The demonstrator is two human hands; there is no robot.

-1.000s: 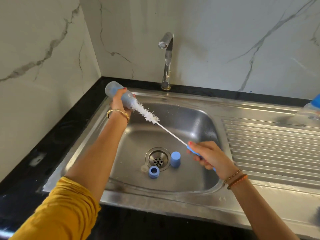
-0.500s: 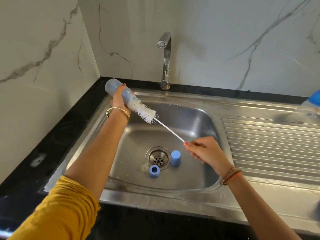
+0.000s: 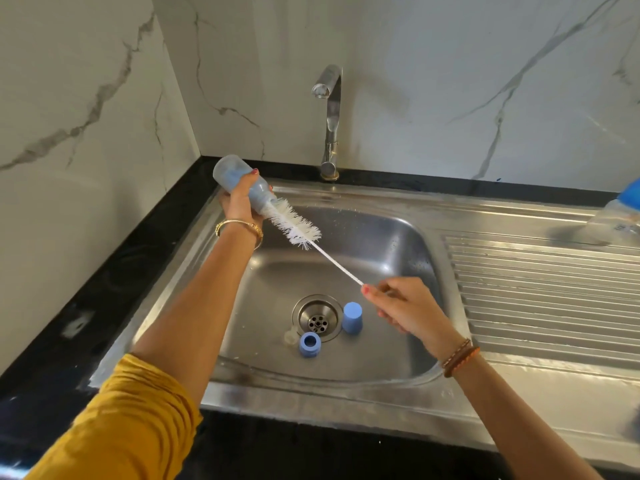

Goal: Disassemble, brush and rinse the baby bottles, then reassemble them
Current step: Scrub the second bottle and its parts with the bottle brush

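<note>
Left hand fingers wrapped round bottle, held over sink's back-left corner, mouth tilted down toward right, base up-left. Right hand fingertips pinch brush handle; brush runs along same diagonal, bristles mostly outside mouth. Blue cap, blue ring beside drain. Second bottle on draining board, far right.

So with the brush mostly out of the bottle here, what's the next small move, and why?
Probably push the brush back into the bottle. Most of the bristles sit outside the neck, the left hand grips the bottle tilted over the sink, and the right hand pinches the wire stem. No water runs from the tap, so rinsing looks premature.
</note>
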